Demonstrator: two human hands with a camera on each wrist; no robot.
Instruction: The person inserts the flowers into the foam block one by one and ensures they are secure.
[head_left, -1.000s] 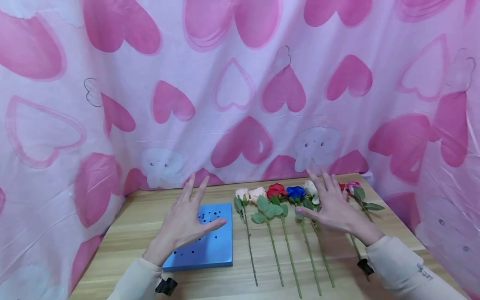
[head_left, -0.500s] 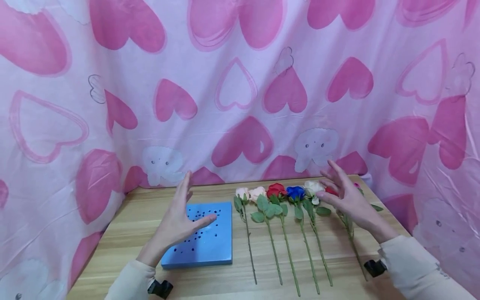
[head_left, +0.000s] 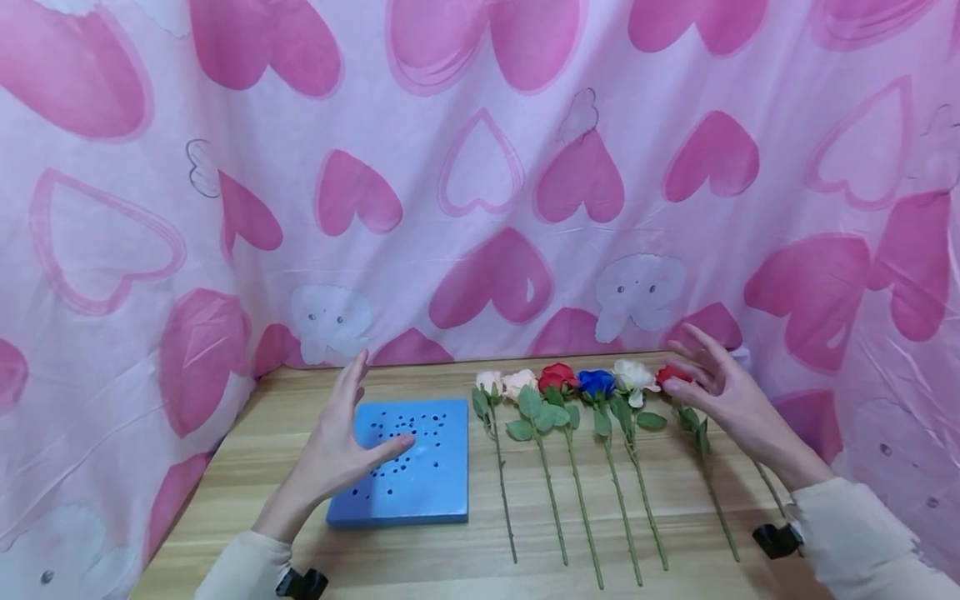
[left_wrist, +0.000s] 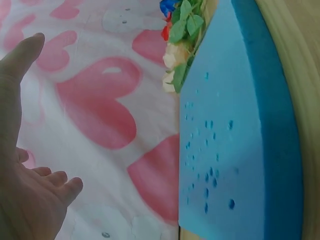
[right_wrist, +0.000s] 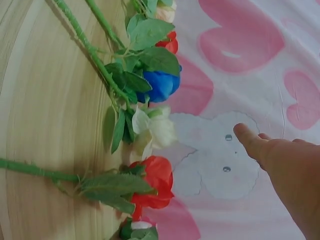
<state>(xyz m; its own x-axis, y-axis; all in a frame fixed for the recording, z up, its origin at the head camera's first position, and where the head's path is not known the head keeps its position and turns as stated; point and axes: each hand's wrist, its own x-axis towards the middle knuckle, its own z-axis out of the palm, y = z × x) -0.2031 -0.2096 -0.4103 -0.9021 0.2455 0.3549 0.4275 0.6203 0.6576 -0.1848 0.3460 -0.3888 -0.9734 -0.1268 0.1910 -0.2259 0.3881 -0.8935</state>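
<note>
Above the left part of a blue foam block [head_left: 420,492] dotted with small dark holes, my left hand [head_left: 330,450] hovers with its thumb spread, holding nothing. My right hand [head_left: 738,408] hangs over the right end of a row of artificial roses, its fingers loosely bent and holding nothing. Nearest to it is a red rose [right_wrist: 156,182]. Leftward from there lie a white rose [head_left: 633,377], a blue rose [head_left: 597,384], another red rose [head_left: 557,377] and two pale pink ones. At the far right, one more stem shows, its flower hidden behind the right hand in the head view.
The roses lie on a wooden table [head_left: 255,475], flowers to the back and green stems toward the front. A pink and white heart-print curtain [head_left: 480,192] encloses the back and both sides. Each wrist wears a small black camera.
My hands have drawn apart: the left slid left, uncovering more of the blue foam block, and the right shifted right, uncovering the white rose. No rose has moved.
</note>
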